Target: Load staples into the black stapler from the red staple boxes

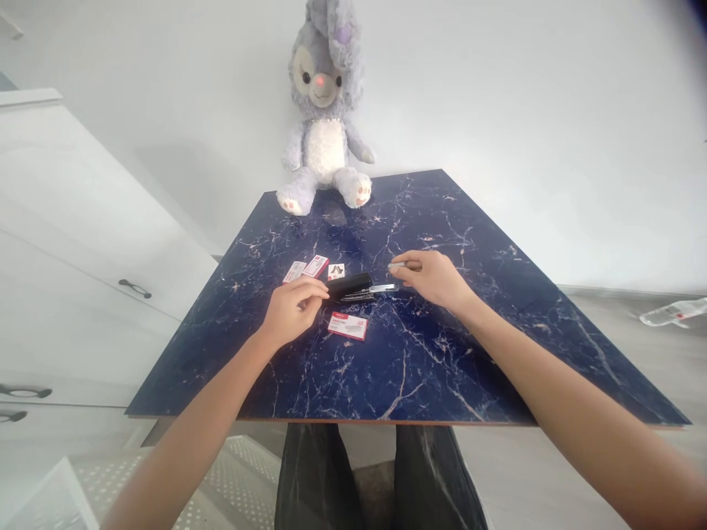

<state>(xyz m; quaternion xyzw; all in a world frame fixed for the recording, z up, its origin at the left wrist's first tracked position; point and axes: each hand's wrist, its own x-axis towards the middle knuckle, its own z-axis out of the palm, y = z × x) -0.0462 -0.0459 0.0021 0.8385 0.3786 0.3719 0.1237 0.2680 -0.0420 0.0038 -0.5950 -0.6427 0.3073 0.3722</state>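
Observation:
My left hand point(292, 309) pinches the left end of a black stapler point(349, 284), which lies opened out on the dark blue table. Its metal tray point(382, 288) sticks out to the right. Just right of and beyond that tray, my right hand point(434, 276) is closed, with thumb and fingertips on a small grey strip of staples point(396, 265). In front of the stapler lies a red and white staple box point(347, 326). Behind it are two similar boxes, one pink-edged point(316, 266) and one partly overlapped point(294, 272), beside a small square white packet point(336, 271) with a dark picture.
A grey-purple plush toy point(325, 140) sits at the table's far edge against the white wall. The marbled blue table point(431, 368) narrows away from me. White drawers point(82, 294) stand to the left. A clear plastic item point(674, 313) lies at the far right.

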